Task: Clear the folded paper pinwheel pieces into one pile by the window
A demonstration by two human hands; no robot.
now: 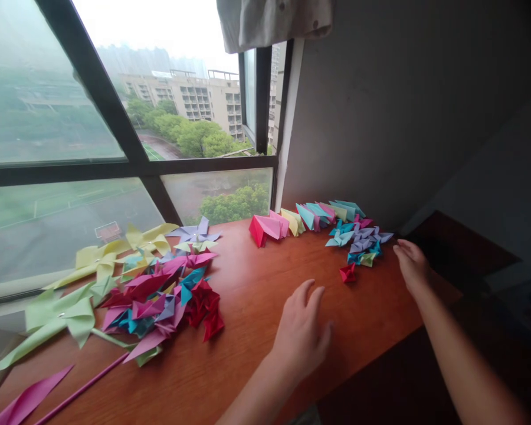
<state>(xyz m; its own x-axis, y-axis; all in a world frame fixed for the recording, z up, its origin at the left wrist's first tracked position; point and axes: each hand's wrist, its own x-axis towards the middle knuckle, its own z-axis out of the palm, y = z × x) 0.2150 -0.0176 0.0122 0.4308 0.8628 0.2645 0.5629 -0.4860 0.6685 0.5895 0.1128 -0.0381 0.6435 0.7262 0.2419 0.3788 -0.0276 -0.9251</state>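
My left hand (301,324) hovers over the middle of the wooden table (248,366), fingers apart and holding nothing. Beyond its fingertips lies a small red folded-paper piece (347,273), apart from the others. My right hand (410,262) is at the table's right side with its fingers loosely stretched and nothing seen in them. Just left of it sits a cluster of small folded-paper pieces (366,241) in purple, blue, pink and green. Behind that cluster, a row of folded paper planes (310,217) in red, pink, yellow and blue runs along the back edge.
A heap of colourful folded paper (159,295) covers the table's left part, with a green paper pinwheel (64,316) and yellow pinwheels (148,241) beside it. A pink stick (84,386) lies in front. A window (146,168) stands behind; a grey wall (358,118) rises at right.
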